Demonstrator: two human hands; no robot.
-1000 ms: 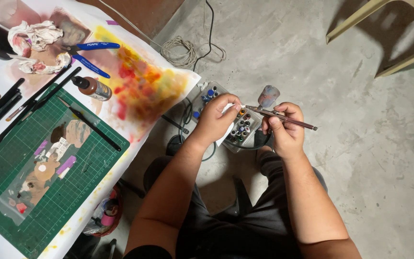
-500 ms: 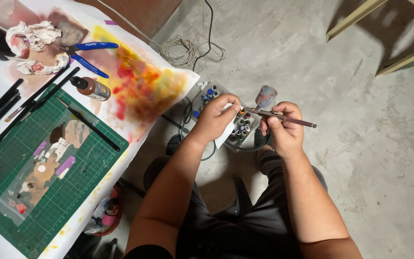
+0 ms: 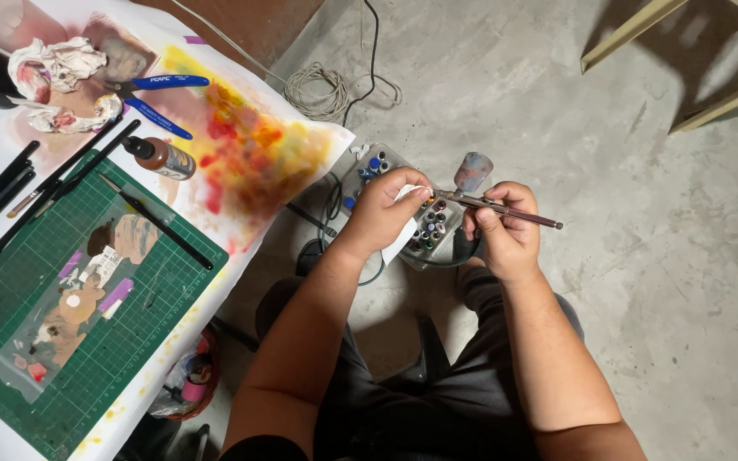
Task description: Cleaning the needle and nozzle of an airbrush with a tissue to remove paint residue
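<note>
Left hand [image 3: 383, 213] has shifted slightly, fingers pinching white paper [image 3: 403, 230] at the airbrush [image 3: 497, 207] tip. Right hand [image 3: 501, 235] keeps fingers wrapped around the airbrush; tip wiping looks ongoing

Rough grey concrete floor [image 3: 557, 102] with scuffs, a coiled cord [image 3: 318, 90] lying on it. Pale wooden furniture legs [image 3: 676, 51] poke in top right, casting shadows. White paint-stained table [image 3: 284, 162] on the left.

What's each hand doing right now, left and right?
Left hand: closed, pinching a white tissue at the airbrush tip.
Right hand: closed on the airbrush.
</note>
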